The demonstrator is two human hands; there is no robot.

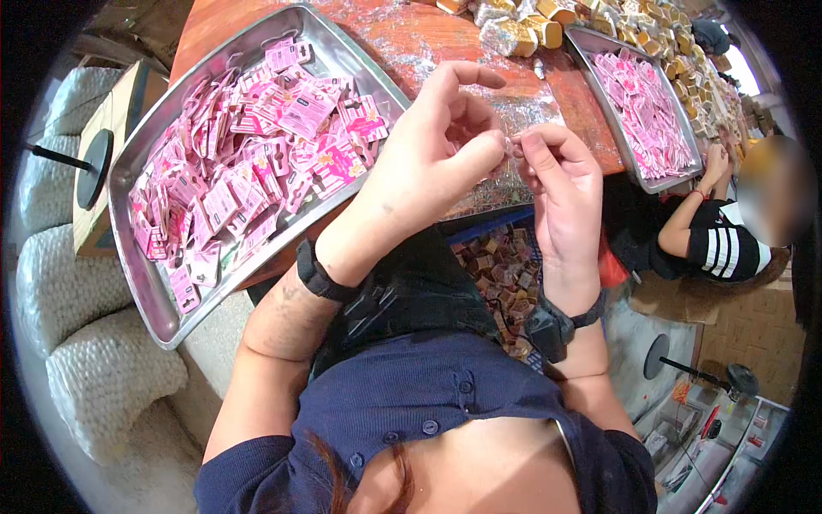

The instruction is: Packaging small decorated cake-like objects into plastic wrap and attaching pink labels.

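A ribbed navy knit top [402,385] with round buttons lies nearest. Beyond, the right hand's [569,193] narrowly pinched fingers hold a tiny translucent piece [513,147]; the left hand's [419,176] thumb meets it, grip unclear. Leftward, a smooth metal tray [154,308] bears glossy pink printed cards [317,111] with hanging slots. Farther along the scuffed red table [385,38] sit rounded gold blocks [548,30].

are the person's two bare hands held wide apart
No, the left hand and right hand have their fingertips close together in front of the orange-red table.
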